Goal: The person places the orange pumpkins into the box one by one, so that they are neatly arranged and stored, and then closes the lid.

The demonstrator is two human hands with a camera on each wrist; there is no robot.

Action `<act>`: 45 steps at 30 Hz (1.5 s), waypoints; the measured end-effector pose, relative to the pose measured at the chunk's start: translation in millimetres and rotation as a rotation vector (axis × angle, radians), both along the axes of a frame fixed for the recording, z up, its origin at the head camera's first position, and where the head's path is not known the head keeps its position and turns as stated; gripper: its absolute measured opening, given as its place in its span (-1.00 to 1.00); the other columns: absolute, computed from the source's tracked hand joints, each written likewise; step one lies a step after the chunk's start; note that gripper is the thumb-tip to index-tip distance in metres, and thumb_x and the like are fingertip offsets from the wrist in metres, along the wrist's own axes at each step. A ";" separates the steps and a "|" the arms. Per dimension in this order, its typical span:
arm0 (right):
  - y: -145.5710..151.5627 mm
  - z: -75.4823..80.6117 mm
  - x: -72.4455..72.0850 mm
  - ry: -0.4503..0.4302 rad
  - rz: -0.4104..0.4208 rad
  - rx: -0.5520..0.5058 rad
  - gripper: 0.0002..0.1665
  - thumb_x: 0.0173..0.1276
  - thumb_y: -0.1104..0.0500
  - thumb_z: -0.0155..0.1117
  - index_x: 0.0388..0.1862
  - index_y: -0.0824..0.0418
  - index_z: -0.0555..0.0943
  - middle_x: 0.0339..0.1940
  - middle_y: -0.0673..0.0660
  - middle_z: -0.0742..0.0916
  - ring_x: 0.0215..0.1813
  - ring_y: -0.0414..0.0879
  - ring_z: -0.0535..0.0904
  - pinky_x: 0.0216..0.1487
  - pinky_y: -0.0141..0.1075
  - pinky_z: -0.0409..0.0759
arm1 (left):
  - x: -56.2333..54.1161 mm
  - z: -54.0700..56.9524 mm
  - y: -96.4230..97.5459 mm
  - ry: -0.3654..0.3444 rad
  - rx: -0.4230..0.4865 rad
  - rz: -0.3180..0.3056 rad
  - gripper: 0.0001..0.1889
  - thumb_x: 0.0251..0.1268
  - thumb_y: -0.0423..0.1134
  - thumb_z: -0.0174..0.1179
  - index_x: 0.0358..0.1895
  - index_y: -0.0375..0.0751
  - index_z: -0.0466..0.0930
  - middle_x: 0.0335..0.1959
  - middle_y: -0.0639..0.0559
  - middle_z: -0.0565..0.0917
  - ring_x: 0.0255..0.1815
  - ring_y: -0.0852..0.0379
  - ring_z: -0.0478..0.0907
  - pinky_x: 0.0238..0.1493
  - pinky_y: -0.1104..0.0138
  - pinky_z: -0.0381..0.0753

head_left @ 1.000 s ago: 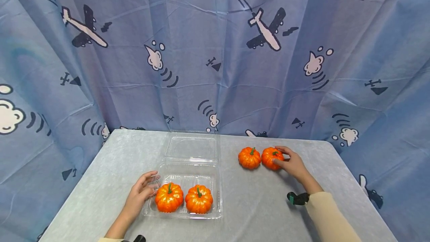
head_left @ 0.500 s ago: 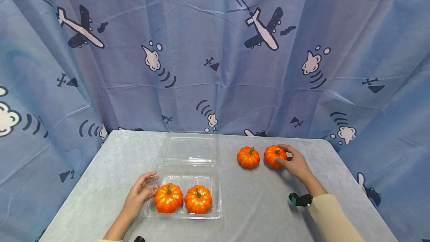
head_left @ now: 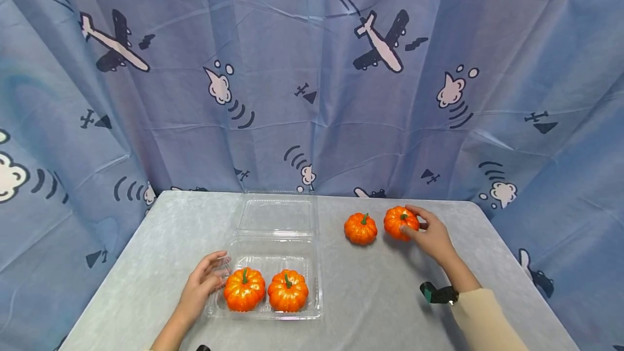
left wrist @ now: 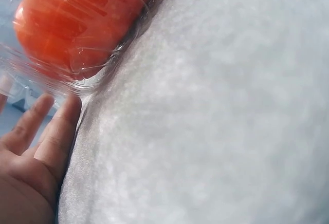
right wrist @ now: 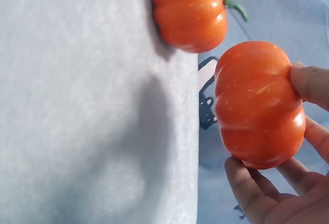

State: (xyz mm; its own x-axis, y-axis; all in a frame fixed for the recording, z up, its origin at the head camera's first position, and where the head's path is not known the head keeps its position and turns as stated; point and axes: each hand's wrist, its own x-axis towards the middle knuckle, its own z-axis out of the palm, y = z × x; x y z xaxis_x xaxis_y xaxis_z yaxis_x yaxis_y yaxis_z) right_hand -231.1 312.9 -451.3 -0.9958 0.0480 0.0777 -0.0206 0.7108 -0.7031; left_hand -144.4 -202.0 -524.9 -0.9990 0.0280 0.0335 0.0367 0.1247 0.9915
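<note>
My right hand (head_left: 434, 237) grips a small orange pumpkin (head_left: 401, 223) between thumb and fingers. In the right wrist view this pumpkin (right wrist: 259, 103) is held off the table, with a shadow below it. A second pumpkin (head_left: 360, 229) rests on the table just left of it. My left hand (head_left: 197, 286) is at the left side of a clear plastic clamshell box (head_left: 314, 275), its fairly straight fingers (left wrist: 61, 126) touching the wall. Inside the box two pumpkins, a left one (head_left: 245, 289) and a right one (head_left: 288, 290), sit side by side, green stems up.
The box's clear lid (head_left: 278, 215) lies folded back flat, away from me. A pale grey cloth covers the table (head_left: 370, 297). Behind the table's far edge hangs a blue curtain (head_left: 273, 96) with printed airplanes.
My right hand has drawn its pumpkin slightly right, apart from its neighbour, and raised it off the table. The left hand stays at the box.
</note>
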 end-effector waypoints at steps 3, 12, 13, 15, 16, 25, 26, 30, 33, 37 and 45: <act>-3.6 5.1 2.7 0.029 0.004 -0.003 -0.29 0.31 0.09 0.29 0.41 0.21 0.34 0.36 0.37 0.41 0.14 0.35 0.49 0.08 0.11 0.56 | 0.5 -0.1 -0.1 0.006 -0.005 -0.002 -0.42 0.13 -0.55 -0.07 0.31 -0.29 0.32 0.28 -0.39 0.42 0.03 0.11 0.60 -0.14 0.40 0.65; -16.7 17.6 8.2 0.087 0.034 -0.036 -0.28 0.26 0.09 0.34 0.38 0.20 0.37 0.35 0.37 0.44 0.09 0.34 0.56 -0.06 0.01 0.66 | 0.3 0.5 0.2 0.012 0.006 -0.007 -0.42 0.13 -0.55 -0.08 0.31 -0.30 0.31 0.27 -0.40 0.42 0.03 0.10 0.60 -0.14 0.38 0.65; -18.5 18.8 8.9 0.090 0.038 -0.038 -0.28 0.26 0.09 0.34 0.38 0.20 0.37 0.35 0.37 0.44 0.09 0.34 0.56 -0.07 0.00 0.66 | 0.3 0.3 0.3 0.011 0.005 -0.005 -0.42 0.13 -0.55 -0.08 0.31 -0.30 0.31 0.27 -0.40 0.43 0.03 0.11 0.60 -0.14 0.38 0.65; -22.0 21.3 10.1 0.087 0.045 -0.047 -0.28 0.26 0.09 0.34 0.38 0.21 0.36 0.36 0.38 0.43 0.10 0.34 0.55 -0.08 -0.01 0.67 | 0.2 -0.1 0.4 0.010 0.004 -0.004 -0.42 0.13 -0.55 -0.09 0.31 -0.31 0.31 0.27 -0.40 0.43 0.02 0.11 0.60 -0.14 0.38 0.65; -23.6 22.1 10.4 0.087 0.047 -0.049 -0.28 0.26 0.09 0.35 0.37 0.21 0.36 0.36 0.38 0.43 0.10 0.34 0.55 -0.08 -0.01 0.67 | 0.4 -0.1 0.6 0.009 0.003 -0.004 -0.42 0.13 -0.55 -0.09 0.31 -0.30 0.32 0.27 -0.40 0.43 0.02 0.12 0.60 -0.14 0.38 0.65; -39.2 29.1 12.8 0.108 0.078 -0.070 -0.31 0.23 0.13 0.37 0.33 0.20 0.40 0.32 0.35 0.47 0.08 0.31 0.55 -0.04 0.02 0.65 | 1.1 0.7 1.6 0.012 -0.001 -0.001 -0.42 0.12 -0.55 -0.09 0.30 -0.30 0.32 0.26 -0.40 0.43 -0.01 0.20 0.60 -0.15 0.39 0.65; -41.1 29.9 13.0 0.111 0.083 -0.077 -0.31 0.23 0.13 0.37 0.33 0.19 0.40 0.32 0.34 0.47 0.08 0.31 0.55 -0.03 0.02 0.65 | 1.1 0.7 1.7 0.012 -0.001 0.000 -0.42 0.12 -0.55 -0.09 0.30 -0.30 0.32 0.26 -0.40 0.43 -0.01 0.20 0.60 -0.15 0.39 0.65; -48.5 33.0 13.8 0.117 0.103 -0.102 -0.32 0.21 0.13 0.39 0.31 0.16 0.42 0.32 0.33 0.48 0.09 0.31 0.55 -0.05 0.02 0.65 | 1.3 0.6 2.0 0.008 0.000 0.001 -0.42 0.12 -0.55 -0.08 0.31 -0.31 0.32 0.26 -0.40 0.43 -0.02 0.20 0.61 -0.16 0.39 0.65; -54.9 35.4 13.9 0.118 0.121 -0.116 -0.32 0.20 0.12 0.40 0.30 0.14 0.44 0.32 0.32 0.48 0.10 0.31 0.54 -0.04 0.02 0.65 | 1.3 0.0 1.9 0.007 0.000 0.000 -0.42 0.12 -0.55 -0.08 0.30 -0.30 0.32 0.26 -0.40 0.43 -0.02 0.20 0.61 -0.16 0.39 0.65; -63.8 37.7 13.9 0.115 0.143 -0.130 -0.33 0.19 0.09 0.41 0.29 0.10 0.45 0.31 0.29 0.48 0.10 0.28 0.54 -0.03 -0.01 0.65 | 1.4 -0.6 2.0 0.007 0.001 0.002 -0.42 0.12 -0.55 -0.08 0.30 -0.30 0.32 0.26 -0.40 0.43 -0.01 0.19 0.60 -0.16 0.38 0.65; -82.2 39.6 13.2 0.120 0.189 -0.182 -0.34 0.16 0.10 0.44 0.25 0.08 0.47 0.28 0.26 0.50 0.07 0.25 0.55 -0.11 -0.10 0.68 | 1.4 -1.0 1.6 0.007 0.007 -0.002 -0.43 0.14 -0.55 -0.09 0.31 -0.29 0.32 0.26 -0.38 0.43 0.01 0.17 0.60 -0.15 0.39 0.65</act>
State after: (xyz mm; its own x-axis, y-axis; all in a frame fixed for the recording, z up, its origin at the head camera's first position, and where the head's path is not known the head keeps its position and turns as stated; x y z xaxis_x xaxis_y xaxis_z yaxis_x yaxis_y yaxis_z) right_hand -217.8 230.7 -411.8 -0.9726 -0.1141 0.2024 -0.2315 0.5486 -0.8034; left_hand -143.1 -200.4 -525.9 -0.9988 0.0292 0.0405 0.0437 0.1174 0.9921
